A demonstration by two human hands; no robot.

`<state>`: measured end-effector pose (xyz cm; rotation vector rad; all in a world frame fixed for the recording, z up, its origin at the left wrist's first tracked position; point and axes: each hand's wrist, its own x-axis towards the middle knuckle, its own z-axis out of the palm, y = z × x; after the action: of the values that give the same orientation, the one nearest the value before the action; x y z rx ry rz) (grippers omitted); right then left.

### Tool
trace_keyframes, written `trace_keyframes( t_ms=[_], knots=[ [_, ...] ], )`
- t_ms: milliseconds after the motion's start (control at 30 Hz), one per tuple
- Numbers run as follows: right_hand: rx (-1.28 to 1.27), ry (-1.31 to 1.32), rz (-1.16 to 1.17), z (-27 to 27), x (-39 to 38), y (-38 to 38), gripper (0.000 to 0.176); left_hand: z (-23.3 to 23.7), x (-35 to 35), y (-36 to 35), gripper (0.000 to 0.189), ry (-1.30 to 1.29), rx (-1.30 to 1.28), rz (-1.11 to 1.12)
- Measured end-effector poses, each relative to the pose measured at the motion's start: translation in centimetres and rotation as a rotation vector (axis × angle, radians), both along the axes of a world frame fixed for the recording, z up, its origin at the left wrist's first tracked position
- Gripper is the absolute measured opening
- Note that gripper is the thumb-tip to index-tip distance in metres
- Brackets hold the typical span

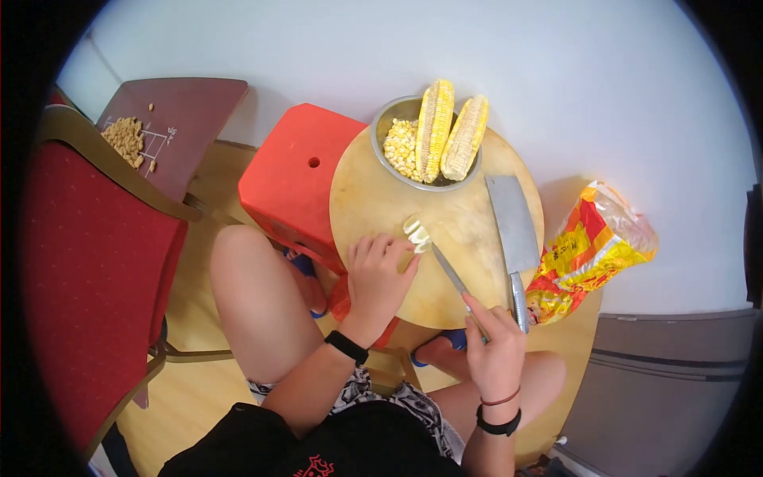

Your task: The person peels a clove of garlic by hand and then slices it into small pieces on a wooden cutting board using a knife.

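My right hand (494, 342) grips a small paring knife (451, 270), its blade angled up and left across the round wooden board (373, 195). Several pale, whitish-green slices (417, 235) lie near the board's middle, right at the knife's tip. Just left of them, my left hand (377, 277) rests over the board's near left edge, its fingers apart and the thumb close to the slices. A wide cleaver (513, 226) lies flat along the board's right side, handle toward me. At the far side of the board, a metal bowl (382, 161) holds loose corn kernels (400, 148) and two corncobs (435, 131), partly stripped.
Left of the board stands a red plastic stool (288, 163). A red and yellow plastic bag (588, 246) is on the right, against the wall. Farther left are a red chair (95, 254) and a brown tabletop (203, 103) bearing a pile of small tan pieces (125, 140).
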<state>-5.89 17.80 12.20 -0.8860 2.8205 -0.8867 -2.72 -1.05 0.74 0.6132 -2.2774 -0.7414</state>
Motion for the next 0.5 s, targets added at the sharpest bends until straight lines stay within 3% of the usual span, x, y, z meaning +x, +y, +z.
trace_keyframes(
  t_ms=[200, 367, 500],
  knots=[
    [0.131, 0.069, 0.166, 1.8, -2.0, -0.7, 0.033, -0.1, 0.1, -0.6, 0.016, -0.012, -0.010, 0.073],
    [0.066, -0.003, 0.106, 2.1, -2.5, -0.7, 0.034, 0.3, 0.1, -2.4, 0.019, 0.004, 0.002, 0.214],
    [0.016, -0.035, 0.058, 0.2, -2.8, -0.3, 0.037, 1.5, -0.1, -0.5, 0.026, 0.012, 0.009, 0.061]
  ],
)
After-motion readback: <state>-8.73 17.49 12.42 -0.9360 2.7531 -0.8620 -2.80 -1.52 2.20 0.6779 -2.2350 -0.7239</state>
